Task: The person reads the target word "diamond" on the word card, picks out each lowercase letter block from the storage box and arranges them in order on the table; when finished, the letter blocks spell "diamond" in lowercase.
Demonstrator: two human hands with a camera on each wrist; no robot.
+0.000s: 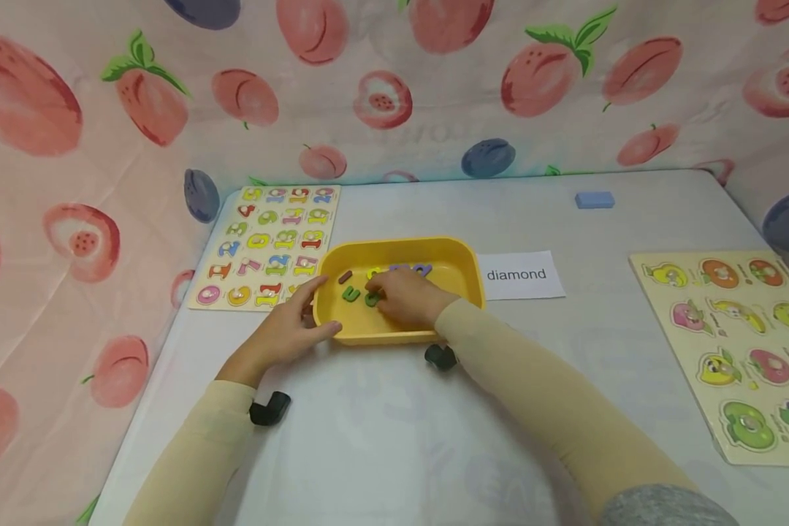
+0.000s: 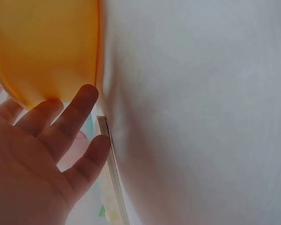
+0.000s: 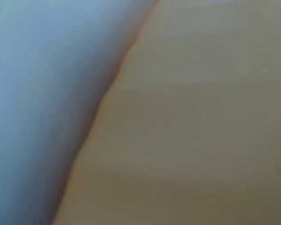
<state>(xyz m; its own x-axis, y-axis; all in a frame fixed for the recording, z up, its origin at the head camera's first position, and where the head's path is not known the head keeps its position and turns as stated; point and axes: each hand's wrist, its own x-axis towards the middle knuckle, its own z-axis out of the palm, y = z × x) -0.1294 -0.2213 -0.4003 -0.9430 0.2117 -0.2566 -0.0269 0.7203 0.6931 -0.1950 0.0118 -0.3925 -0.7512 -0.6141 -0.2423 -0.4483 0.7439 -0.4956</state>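
Observation:
A yellow tray holds several small coloured letters. My left hand rests its fingers against the tray's left end, thumb at the front rim; in the left wrist view the left hand has its fingers spread and touching the tray's outer wall. Inside the tray, my right hand has bent fingers and pinches a green letter, partly hidden. A green letter u, a brown letter, a yellow letter and purple letters lie around it. Only sleeve and tablecloth fill the right wrist view.
A white card reading "diamond" lies right of the tray. Behind the tray to the left is a number puzzle board; a fruit puzzle board lies at far right. A blue block sits near the back edge.

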